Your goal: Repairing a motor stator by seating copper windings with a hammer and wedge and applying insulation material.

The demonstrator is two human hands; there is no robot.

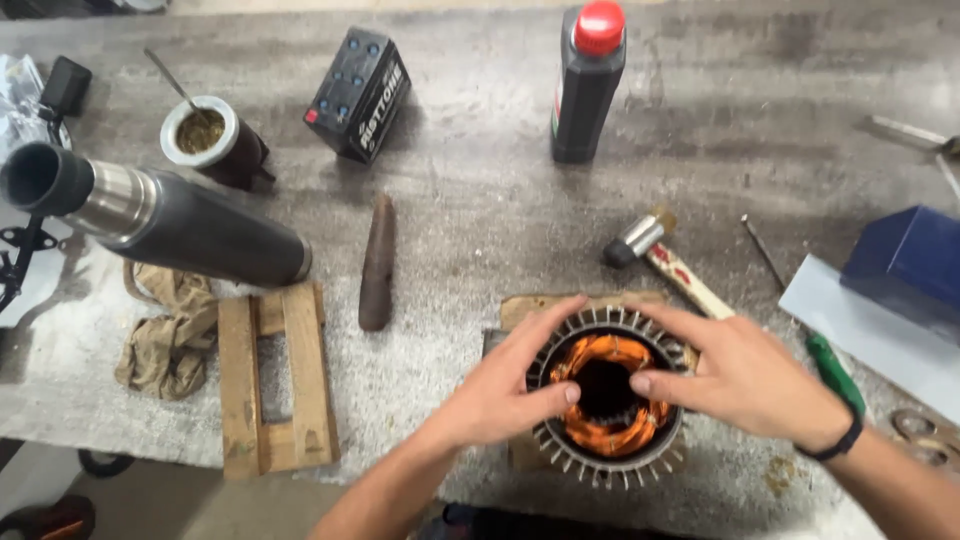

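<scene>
A round finned motor stator [607, 462] with orange copper windings [610, 355] stands on end on a wooden board [530, 308] near the bench's front edge. My left hand [505, 385] rests on its left rim, thumb pressed into the windings beside the central bore. My right hand [740, 372] covers the right rim, thumb tip at the bore's edge, fingers over the top fins. Both hands hold the stator between them.
A mallet [665, 260] lies just behind the stator, a green-handled screwdriver [832, 372] to the right. Further off are a black oil bottle [588, 85], small battery [358, 95], dark wooden stick [377, 263], thermos [150, 215], mate cup [210, 140], wooden frame [275, 385], rag [168, 335], blue box [910, 265].
</scene>
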